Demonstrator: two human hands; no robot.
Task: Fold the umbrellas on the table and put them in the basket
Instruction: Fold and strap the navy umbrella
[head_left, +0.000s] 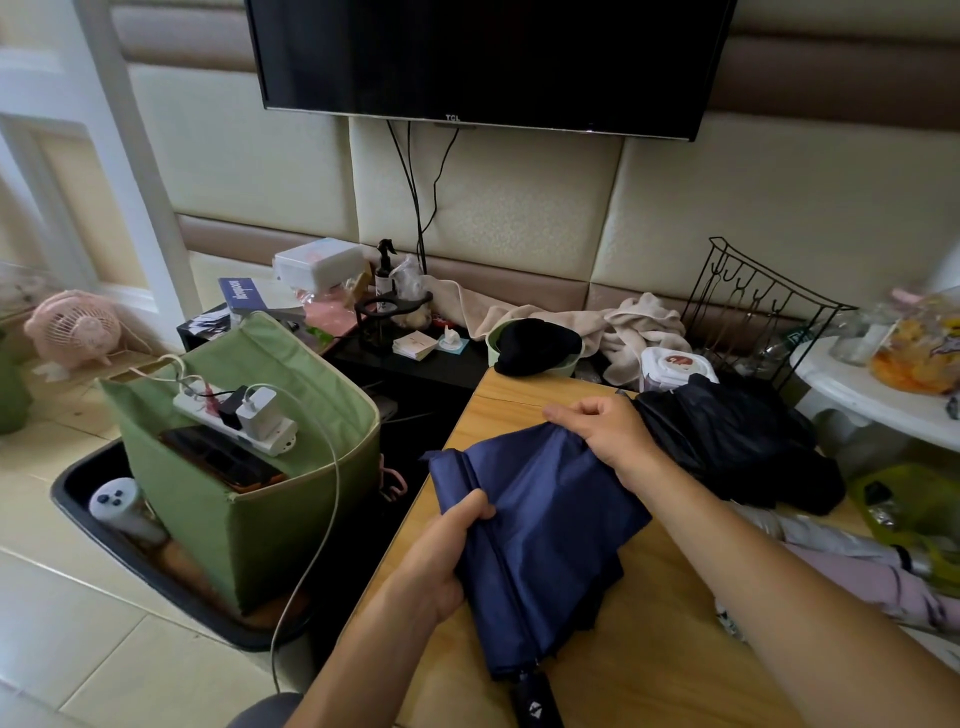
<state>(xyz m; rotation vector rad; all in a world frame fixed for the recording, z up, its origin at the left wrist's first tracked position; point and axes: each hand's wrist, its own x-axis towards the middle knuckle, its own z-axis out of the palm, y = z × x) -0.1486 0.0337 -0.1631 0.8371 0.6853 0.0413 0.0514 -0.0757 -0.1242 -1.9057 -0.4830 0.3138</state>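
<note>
A navy blue umbrella, collapsed, lies on the wooden table with its black handle pointing toward me. My left hand grips its left side near a rib. At the far top edge my right hand pinches the canopy fabric. A black umbrella lies crumpled at the table's right. Beyond my right forearm, a grey umbrella and a lilac one lie at the right edge. The green fabric basket stands on the floor to the left, holding a power strip and chargers.
A black tray under the basket holds a white bottle. A white cable hangs from the power strip to the floor. A low black stand behind the table carries clutter, a towel and a green bowl with a black cap. A wire rack and white side table stand right.
</note>
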